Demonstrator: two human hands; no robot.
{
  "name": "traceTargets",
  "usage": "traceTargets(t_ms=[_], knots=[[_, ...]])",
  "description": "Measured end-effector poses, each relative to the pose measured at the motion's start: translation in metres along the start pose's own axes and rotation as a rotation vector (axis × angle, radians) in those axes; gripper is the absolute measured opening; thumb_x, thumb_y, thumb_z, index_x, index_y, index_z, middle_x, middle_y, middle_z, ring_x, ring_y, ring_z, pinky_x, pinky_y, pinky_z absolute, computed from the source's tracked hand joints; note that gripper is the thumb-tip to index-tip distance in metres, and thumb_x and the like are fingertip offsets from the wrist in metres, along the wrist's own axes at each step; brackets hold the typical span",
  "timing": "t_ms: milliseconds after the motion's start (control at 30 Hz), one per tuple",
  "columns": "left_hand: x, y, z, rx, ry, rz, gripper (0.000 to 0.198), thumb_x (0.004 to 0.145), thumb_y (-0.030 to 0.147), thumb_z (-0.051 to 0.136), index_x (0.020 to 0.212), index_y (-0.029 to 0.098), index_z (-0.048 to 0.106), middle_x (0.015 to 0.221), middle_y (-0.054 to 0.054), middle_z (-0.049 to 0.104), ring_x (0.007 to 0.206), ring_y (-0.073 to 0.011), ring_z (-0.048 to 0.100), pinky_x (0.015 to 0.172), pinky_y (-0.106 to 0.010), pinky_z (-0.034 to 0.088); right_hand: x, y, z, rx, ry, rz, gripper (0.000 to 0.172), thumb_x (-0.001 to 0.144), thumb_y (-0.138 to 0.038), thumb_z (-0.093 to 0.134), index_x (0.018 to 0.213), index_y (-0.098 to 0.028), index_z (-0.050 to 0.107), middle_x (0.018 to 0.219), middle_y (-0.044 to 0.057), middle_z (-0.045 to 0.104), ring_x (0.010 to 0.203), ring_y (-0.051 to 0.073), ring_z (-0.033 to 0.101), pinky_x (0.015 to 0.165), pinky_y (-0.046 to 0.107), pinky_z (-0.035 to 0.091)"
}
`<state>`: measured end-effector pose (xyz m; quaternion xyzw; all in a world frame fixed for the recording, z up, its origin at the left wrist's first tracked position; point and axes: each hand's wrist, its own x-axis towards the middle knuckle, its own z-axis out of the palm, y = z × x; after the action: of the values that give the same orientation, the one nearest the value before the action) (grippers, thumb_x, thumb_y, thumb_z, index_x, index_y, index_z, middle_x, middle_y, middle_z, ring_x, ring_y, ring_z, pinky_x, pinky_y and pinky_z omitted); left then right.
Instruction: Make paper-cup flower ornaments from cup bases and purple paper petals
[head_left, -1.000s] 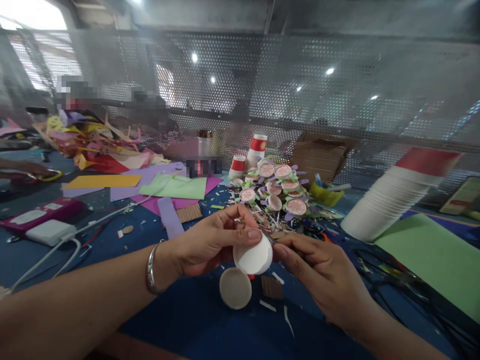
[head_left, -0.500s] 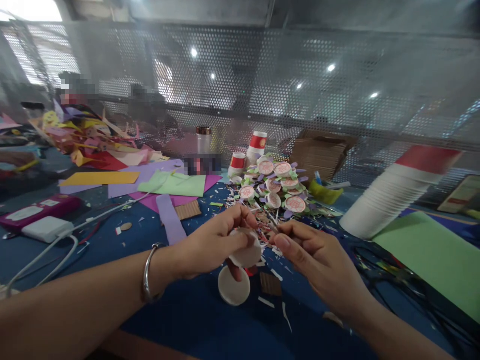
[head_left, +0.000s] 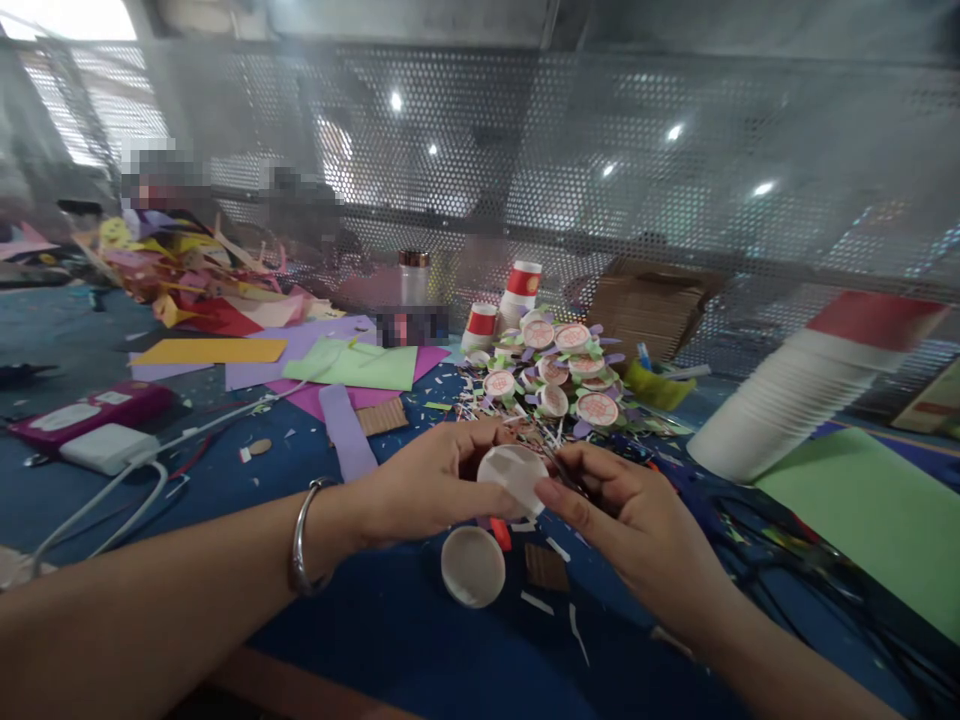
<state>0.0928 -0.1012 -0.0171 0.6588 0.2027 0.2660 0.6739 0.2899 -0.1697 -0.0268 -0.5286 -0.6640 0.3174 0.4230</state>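
Note:
My left hand point(head_left: 431, 490) grips a round white paper cup bottom point(head_left: 510, 470), thumb across its near edge. The fingers of my right hand point(head_left: 634, 510) are closed round a thin dark tool point(head_left: 561, 468), mostly hidden, whose kind I cannot make out. My right thumb reaches the right rim of the held cup bottom. A second white cup bottom point(head_left: 472, 568) lies on the blue table just below my left hand. Close by are a small red piece point(head_left: 500, 533) and a square of corrugated cardboard point(head_left: 547, 567). Beyond my hands rises a heap of paper turtles point(head_left: 555, 372) with red-printed round backs.
Stacked paper cups point(head_left: 810, 390) lean at right beside green paper point(head_left: 870, 520) and black cables point(head_left: 780, 560). Coloured sheets point(head_left: 352, 365), a purple strip point(head_left: 348, 432), a white charger point(head_left: 109, 449) and a magenta box point(head_left: 94, 410) lie left. Paper scraps litter the middle.
The held cup bottom has moved up and right, and its face has turned towards me. My right thumb has come to its rim. The hand at the far left edge has gone from view.

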Motion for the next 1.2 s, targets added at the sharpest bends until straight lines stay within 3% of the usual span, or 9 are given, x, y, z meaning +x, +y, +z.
traceTargets(t_ms=[167, 300, 400, 600, 733, 900, 1033, 1200], knots=[[0.0, 0.002, -0.001, -0.016, 0.153, 0.05, 0.016, 0.075, 0.02, 0.073, 0.085, 0.015, 0.061, 0.075, 0.002, 0.061, 0.064, -0.0076, 0.051, 0.059, -0.02, 0.038, 0.001, -0.005, -0.001, 0.053, -0.013, 0.031, 0.028, 0.091, -0.048, 0.065, 0.096, -0.021, 0.068, 0.09, 0.002, 0.072, 0.081, 0.017, 0.065, 0.073, 0.026, 0.051], [0.001, 0.001, -0.001, 0.082, 0.173, 0.053, 0.014, 0.08, 0.028, 0.069, 0.082, 0.014, 0.065, 0.07, 0.001, 0.056, 0.059, -0.0074, 0.045, 0.051, -0.019, 0.032, 0.001, -0.009, 0.001, 0.042, 0.024, 0.031, 0.029, 0.09, -0.049, 0.066, 0.092, -0.02, 0.068, 0.087, 0.003, 0.071, 0.077, 0.017, 0.064, 0.069, 0.026, 0.051], [-0.001, 0.002, -0.001, 0.065, 0.119, 0.055, 0.018, 0.081, 0.031, 0.071, 0.085, 0.014, 0.066, 0.075, 0.0, 0.058, 0.064, -0.0092, 0.051, 0.054, -0.019, 0.041, 0.001, -0.008, 0.002, 0.054, 0.035, 0.026, 0.029, 0.088, -0.048, 0.067, 0.09, -0.019, 0.068, 0.082, 0.003, 0.069, 0.07, 0.016, 0.061, 0.065, 0.026, 0.05], [-0.004, 0.005, -0.007, -0.254, -0.147, -0.096, 0.033, 0.085, 0.043, 0.073, 0.105, 0.018, 0.063, 0.09, -0.005, 0.065, 0.081, -0.0163, 0.067, 0.064, -0.025, 0.057, -0.001, -0.008, -0.003, 0.055, 0.006, 0.004, 0.028, 0.092, -0.048, 0.064, 0.093, -0.02, 0.068, 0.083, 0.003, 0.067, 0.071, 0.014, 0.058, 0.064, 0.024, 0.047], [-0.002, 0.004, -0.013, -0.346, -0.21, -0.132, 0.034, 0.084, 0.045, 0.075, 0.097, 0.015, 0.063, 0.088, -0.005, 0.065, 0.08, -0.0155, 0.067, 0.071, -0.027, 0.058, -0.002, -0.008, -0.004, 0.05, -0.008, -0.024, 0.026, 0.093, -0.046, 0.063, 0.09, -0.02, 0.067, 0.082, 0.002, 0.065, 0.071, 0.014, 0.058, 0.064, 0.023, 0.047], [-0.002, 0.003, -0.015, -0.307, -0.28, -0.13, 0.037, 0.075, 0.032, 0.085, 0.098, 0.017, 0.06, 0.09, -0.002, 0.065, 0.08, -0.0125, 0.065, 0.073, -0.024, 0.053, -0.001, -0.009, -0.004, 0.044, -0.049, -0.048, 0.024, 0.092, -0.044, 0.064, 0.088, -0.02, 0.066, 0.083, 0.002, 0.066, 0.076, 0.016, 0.062, 0.069, 0.025, 0.05], [-0.003, 0.006, -0.017, -0.212, -0.28, -0.068, 0.045, 0.075, 0.018, 0.083, 0.11, 0.021, 0.056, 0.096, -0.002, 0.065, 0.083, -0.012, 0.064, 0.075, -0.024, 0.051, -0.002, -0.012, -0.006, 0.047, -0.023, -0.061, 0.025, 0.09, -0.046, 0.067, 0.095, -0.022, 0.066, 0.087, 0.002, 0.07, 0.078, 0.017, 0.065, 0.07, 0.025, 0.052], [0.0, 0.004, -0.023, 0.024, -0.168, 0.082, 0.056, 0.074, 0.017, 0.083, 0.123, 0.022, 0.055, 0.118, -0.008, 0.06, 0.103, -0.0184, 0.063, 0.092, -0.034, 0.052, -0.005, -0.013, -0.009, -0.085, 0.055, -0.074, 0.029, 0.095, -0.05, 0.059, 0.099, -0.022, 0.067, 0.084, 0.002, 0.07, 0.072, 0.016, 0.063, 0.064, 0.025, 0.05]])
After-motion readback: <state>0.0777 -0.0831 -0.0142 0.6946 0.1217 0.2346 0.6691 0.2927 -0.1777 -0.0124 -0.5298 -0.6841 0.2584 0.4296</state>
